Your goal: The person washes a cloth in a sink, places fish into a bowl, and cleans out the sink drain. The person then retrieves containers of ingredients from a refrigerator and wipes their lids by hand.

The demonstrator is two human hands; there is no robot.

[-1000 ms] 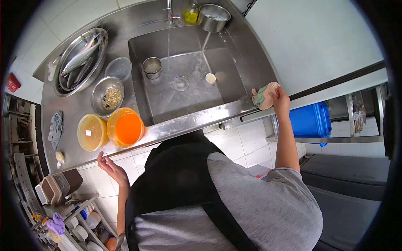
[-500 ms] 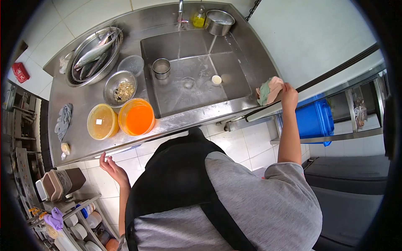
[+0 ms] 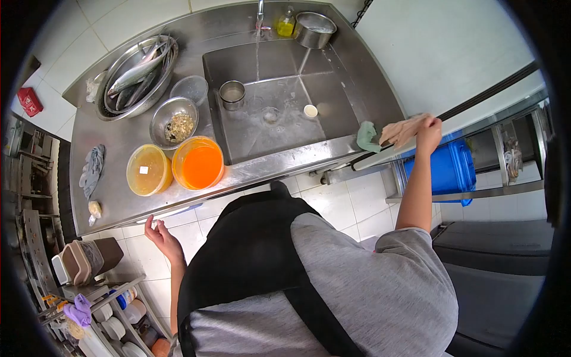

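Observation:
My right hand [image 3: 428, 135], at the right end of the steel counter, is closed on a pinkish-beige cloth [image 3: 402, 131] that hangs to the left of my fingers. A pale green cloth [image 3: 367, 137] lies on the counter's corner, close to the beige one. My left hand [image 3: 163, 240] is below the counter's front edge with loosely bent fingers apart, holding nothing I can see. Closest to it on the counter stand a tub of yellowish contents [image 3: 148, 171] and a tub of bright orange liquid [image 3: 198, 163].
Water runs from the tap [image 3: 260, 21] into the sink [image 3: 285, 134], which holds a metal cup [image 3: 232, 95] and a small white cup [image 3: 310, 111]. Whole fish [image 3: 137, 74] fill a bowl at left. A pot [image 3: 314, 30] stands behind; a blue bin [image 3: 449, 169] sits right.
My right hand has moved slightly right and drawn the beige cloth off the green one, which now lies separate on the corner. My left hand is nearly still.

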